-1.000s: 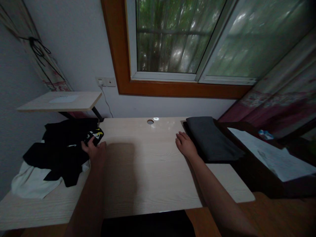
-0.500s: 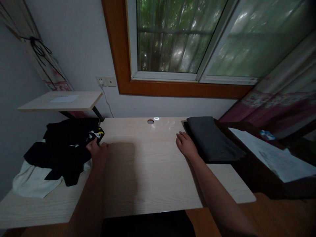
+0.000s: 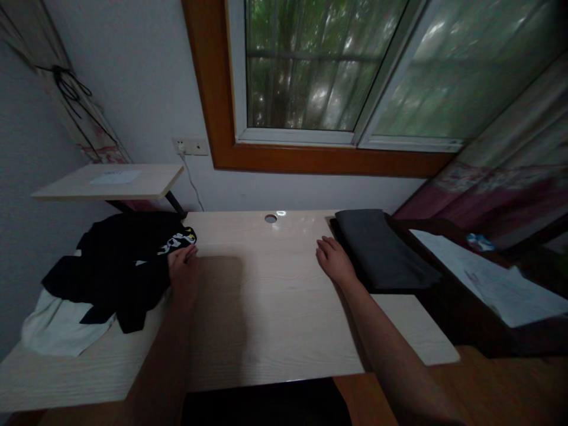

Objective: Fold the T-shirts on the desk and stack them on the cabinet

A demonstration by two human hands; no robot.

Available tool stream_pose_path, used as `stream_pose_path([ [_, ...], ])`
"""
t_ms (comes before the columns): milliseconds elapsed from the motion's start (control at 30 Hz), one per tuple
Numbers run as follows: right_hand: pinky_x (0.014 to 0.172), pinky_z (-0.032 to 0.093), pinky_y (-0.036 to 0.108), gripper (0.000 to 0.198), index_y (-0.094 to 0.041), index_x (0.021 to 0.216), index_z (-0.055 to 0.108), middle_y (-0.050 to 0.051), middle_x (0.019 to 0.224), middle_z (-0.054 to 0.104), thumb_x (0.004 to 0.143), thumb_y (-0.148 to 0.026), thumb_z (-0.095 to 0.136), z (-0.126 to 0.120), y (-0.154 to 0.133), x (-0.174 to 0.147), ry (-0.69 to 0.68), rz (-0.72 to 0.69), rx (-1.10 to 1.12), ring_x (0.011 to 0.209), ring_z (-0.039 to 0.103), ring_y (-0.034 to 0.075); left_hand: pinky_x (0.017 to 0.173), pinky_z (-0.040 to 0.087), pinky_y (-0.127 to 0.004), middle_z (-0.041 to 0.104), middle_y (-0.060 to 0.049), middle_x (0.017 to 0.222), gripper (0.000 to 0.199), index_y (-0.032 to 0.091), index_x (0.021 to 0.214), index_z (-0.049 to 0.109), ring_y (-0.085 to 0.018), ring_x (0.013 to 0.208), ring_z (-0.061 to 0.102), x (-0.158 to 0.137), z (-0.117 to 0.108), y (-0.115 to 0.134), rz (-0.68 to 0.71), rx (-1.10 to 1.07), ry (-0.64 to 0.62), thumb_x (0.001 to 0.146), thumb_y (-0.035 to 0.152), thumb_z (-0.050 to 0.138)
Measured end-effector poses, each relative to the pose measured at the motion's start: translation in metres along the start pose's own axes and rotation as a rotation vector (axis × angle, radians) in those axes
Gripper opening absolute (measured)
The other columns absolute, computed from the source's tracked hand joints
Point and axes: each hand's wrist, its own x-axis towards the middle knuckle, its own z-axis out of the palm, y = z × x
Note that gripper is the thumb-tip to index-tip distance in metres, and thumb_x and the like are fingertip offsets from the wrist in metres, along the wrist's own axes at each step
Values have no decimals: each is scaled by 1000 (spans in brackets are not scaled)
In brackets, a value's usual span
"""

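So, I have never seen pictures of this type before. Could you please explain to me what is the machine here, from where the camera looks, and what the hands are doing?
There is no machine: these are a person's own bare hands. One camera, worn on the head, takes every picture, looking forward and down, so the forearms enter from the bottom.

In front is a pale desk. On its left lies a rumpled black cloth, partly over a white one; on its right, a folded grey cloth. Behind the desk is a window.

The left hand seems to pinch the black cloth near its printed edge. The right hand holds nothing; it rests palm down beside the grey cloth.
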Motion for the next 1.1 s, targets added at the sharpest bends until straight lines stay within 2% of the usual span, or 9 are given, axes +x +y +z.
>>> stream_pose_path([
  [167,117,40,53,45,-17,131,67,13,142,60,96,-35,44,-1,-2,0,11,-7,6,137,49,32,106,48,-43,66,-9,109,27,18,100,76,-24,104,63,-12,6,12,131,63,-194,88,30,54],
  [333,117,39,52,44,-17,131,67,13,139,62,98,-34,43,-8,-11,0,-10,-29,-28,135,50,32,102,49,-40,68,-7,105,26,23,97,78,-23,101,64,-22,12,19,200,-58,-446,88,29,54],
  [467,114,42,48,44,-19,136,63,12,137,63,100,-33,43,-18,-24,0,-60,-133,21,128,55,30,94,52,-40,67,-8,100,23,23,90,80,-23,96,65,-35,17,29,200,-234,-713,87,30,58],
  [600,111,45,46,46,-27,145,55,8,141,60,100,-36,49,-27,-49,-2,-150,-276,117,128,55,28,88,55,-39,67,-9,98,20,21,84,81,-22,92,67,-53,18,47,107,-394,-1025,86,33,64],
  [733,110,45,47,54,-29,149,49,8,145,57,97,-42,58,-31,-83,-6,-242,-442,197,130,54,28,83,58,-39,65,-8,98,15,20,84,81,-21,83,70,-64,14,56,-94,-573,-1355,83,33,73],
  [833,110,45,48,65,-26,151,47,12,148,55,92,-43,67,-28,-103,-9,-281,-543,251,133,52,29,75,60,-38,67,-9,96,21,18,83,80,-20,74,70,-67,10,56,-240,-644,-1562,82,38,76],
  [900,109,45,50,69,-24,151,47,13,148,54,88,-40,71,-24,-109,-10,-278,-578,276,133,52,31,71,59,-36,70,-10,92,25,17,86,79,-21,72,71,-69,9,55,-333,-658,-1639,82,41,76],
  [967,108,46,51,61,-26,147,53,13,147,55,88,-33,70,-21,-111,-11,-259,-599,293,131,54,30,71,59,-34,72,-10,89,26,15,91,77,-21,72,73,-72,9,55,-416,-680,-1663,82,39,77],
  [1100,102,50,48,40,-28,132,65,9,131,67,94,-20,58,-16,-107,-10,-211,-601,345,120,60,27,80,60,-37,74,-11,100,30,15,103,73,-23,83,75,-73,11,53,-477,-802,-1575,79,31,80],
])
